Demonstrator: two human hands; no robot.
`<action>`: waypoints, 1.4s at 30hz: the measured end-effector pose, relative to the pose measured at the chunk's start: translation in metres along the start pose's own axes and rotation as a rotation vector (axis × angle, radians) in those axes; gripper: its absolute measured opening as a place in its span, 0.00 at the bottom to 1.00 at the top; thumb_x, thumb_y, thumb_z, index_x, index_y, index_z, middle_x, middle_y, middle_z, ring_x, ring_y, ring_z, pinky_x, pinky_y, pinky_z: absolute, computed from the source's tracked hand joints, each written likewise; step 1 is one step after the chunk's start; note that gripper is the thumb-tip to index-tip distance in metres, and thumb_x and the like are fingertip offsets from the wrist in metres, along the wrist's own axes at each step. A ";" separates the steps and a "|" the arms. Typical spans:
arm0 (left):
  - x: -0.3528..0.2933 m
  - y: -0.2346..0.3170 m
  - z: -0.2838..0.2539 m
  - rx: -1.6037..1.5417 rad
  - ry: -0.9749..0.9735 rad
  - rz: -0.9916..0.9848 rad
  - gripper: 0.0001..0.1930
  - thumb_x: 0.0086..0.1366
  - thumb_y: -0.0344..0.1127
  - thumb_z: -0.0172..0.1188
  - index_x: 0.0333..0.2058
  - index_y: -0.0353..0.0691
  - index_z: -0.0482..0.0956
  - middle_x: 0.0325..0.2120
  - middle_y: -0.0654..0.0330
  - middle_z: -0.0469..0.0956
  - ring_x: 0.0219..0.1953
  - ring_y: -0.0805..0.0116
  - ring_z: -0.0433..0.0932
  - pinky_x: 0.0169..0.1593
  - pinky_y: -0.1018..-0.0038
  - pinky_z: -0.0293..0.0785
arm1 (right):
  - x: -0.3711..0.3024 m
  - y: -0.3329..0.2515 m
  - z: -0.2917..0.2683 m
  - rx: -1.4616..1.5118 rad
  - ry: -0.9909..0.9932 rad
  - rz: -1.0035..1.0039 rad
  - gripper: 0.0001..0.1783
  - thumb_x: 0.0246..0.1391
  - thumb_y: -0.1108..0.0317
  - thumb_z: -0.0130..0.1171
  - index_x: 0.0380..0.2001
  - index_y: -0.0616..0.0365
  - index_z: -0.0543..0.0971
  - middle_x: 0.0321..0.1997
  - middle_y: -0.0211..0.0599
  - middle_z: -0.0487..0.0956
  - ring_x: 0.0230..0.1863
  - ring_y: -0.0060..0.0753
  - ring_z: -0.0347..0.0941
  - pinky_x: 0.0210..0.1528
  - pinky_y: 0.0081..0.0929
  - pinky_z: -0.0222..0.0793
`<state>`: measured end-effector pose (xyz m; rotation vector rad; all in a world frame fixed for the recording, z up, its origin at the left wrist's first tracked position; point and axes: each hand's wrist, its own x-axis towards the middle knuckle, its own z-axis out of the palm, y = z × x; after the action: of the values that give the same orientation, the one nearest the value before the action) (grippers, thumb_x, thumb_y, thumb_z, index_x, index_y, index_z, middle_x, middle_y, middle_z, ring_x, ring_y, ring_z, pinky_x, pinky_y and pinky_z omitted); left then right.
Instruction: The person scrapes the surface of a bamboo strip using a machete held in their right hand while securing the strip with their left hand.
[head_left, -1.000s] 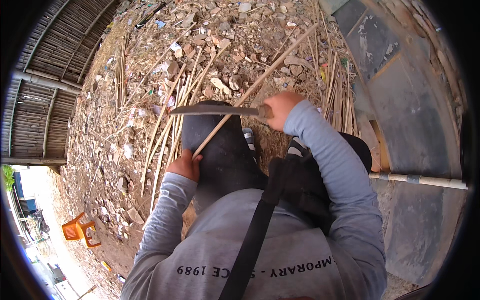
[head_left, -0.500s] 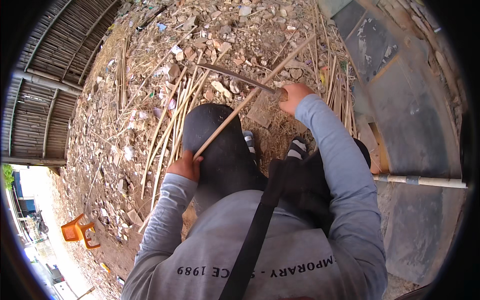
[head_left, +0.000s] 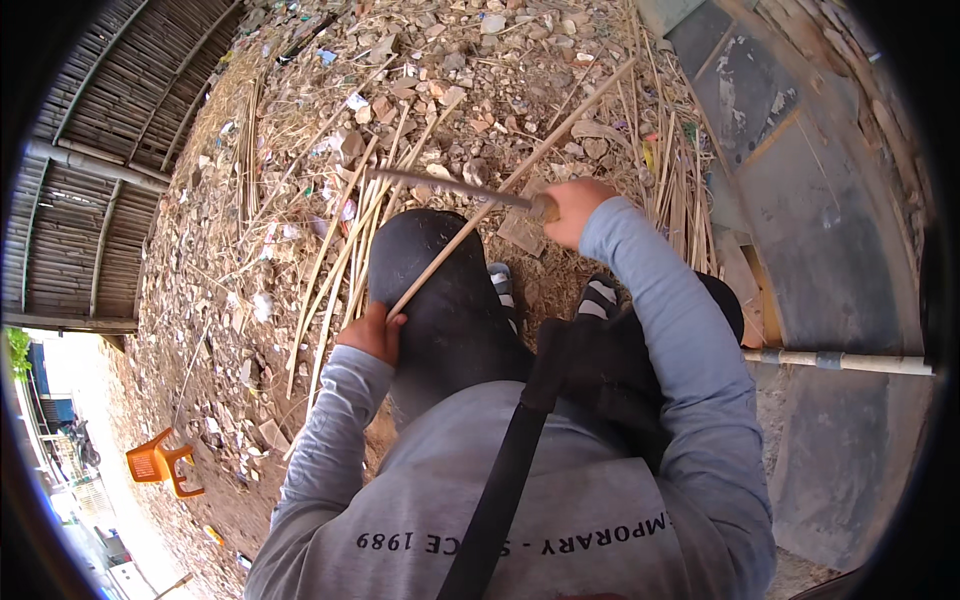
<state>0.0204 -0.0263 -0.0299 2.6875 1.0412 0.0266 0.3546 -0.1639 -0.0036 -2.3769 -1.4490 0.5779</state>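
Observation:
My left hand (head_left: pixel 374 333) is closed on the near end of a long split-bamboo strip (head_left: pixel 452 247), beside my left knee. The strip slants over that knee, away and to the right, above the rubble. My right hand (head_left: pixel 580 210) is wrapped round the wooden handle of a machete (head_left: pixel 445 184), its dark blade pointing left. The blade crosses the strip beyond my knee; whether the edge touches it I cannot tell. Several pale bamboo strips (head_left: pixel 340 262) lie on the ground to the left of my knee.
More strips lie in a bundle (head_left: pixel 682 185) on the right, beside grey sheet panels (head_left: pixel 830 240) and a pale pole (head_left: pixel 850 362). Stones and litter cover the ground (head_left: pixel 240 330). An orange plastic chair (head_left: pixel 160 463) stands at the left, below a bamboo-slat wall (head_left: pixel 80 240).
My right hand has drawn the machete nearer and to the left along the strip. My left hand stays where it was, still holding the strip.

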 end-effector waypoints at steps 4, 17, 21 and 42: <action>0.003 0.003 0.006 -0.005 0.035 0.018 0.14 0.64 0.45 0.55 0.32 0.40 0.67 0.17 0.43 0.74 0.23 0.39 0.76 0.25 0.50 0.70 | -0.002 0.000 0.003 -0.003 -0.100 -0.011 0.16 0.39 0.58 0.59 0.32 0.55 0.80 0.31 0.48 0.80 0.36 0.51 0.77 0.40 0.39 0.73; 0.001 0.013 -0.004 -0.028 -0.030 -0.095 0.14 0.63 0.46 0.56 0.34 0.40 0.69 0.21 0.42 0.76 0.27 0.38 0.77 0.31 0.49 0.71 | 0.013 0.018 0.007 0.000 0.000 0.115 0.17 0.39 0.59 0.60 0.34 0.56 0.80 0.33 0.50 0.80 0.38 0.52 0.77 0.43 0.40 0.73; -0.003 0.007 -0.004 0.003 -0.050 -0.117 0.14 0.63 0.45 0.56 0.35 0.40 0.68 0.21 0.42 0.76 0.27 0.38 0.77 0.31 0.50 0.71 | 0.003 0.004 0.003 -0.033 0.029 0.006 0.16 0.39 0.60 0.60 0.33 0.57 0.80 0.32 0.50 0.80 0.37 0.52 0.77 0.42 0.41 0.73; 0.001 -0.003 -0.005 -0.017 -0.030 -0.002 0.14 0.65 0.44 0.54 0.32 0.38 0.68 0.20 0.42 0.76 0.27 0.38 0.76 0.30 0.50 0.71 | 0.000 0.010 -0.006 -0.005 0.033 0.087 0.20 0.40 0.58 0.60 0.37 0.58 0.80 0.34 0.48 0.81 0.38 0.49 0.78 0.45 0.39 0.72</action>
<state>0.0180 -0.0225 -0.0262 2.6632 1.0302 -0.0049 0.3654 -0.1692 -0.0030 -2.4516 -1.3400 0.5537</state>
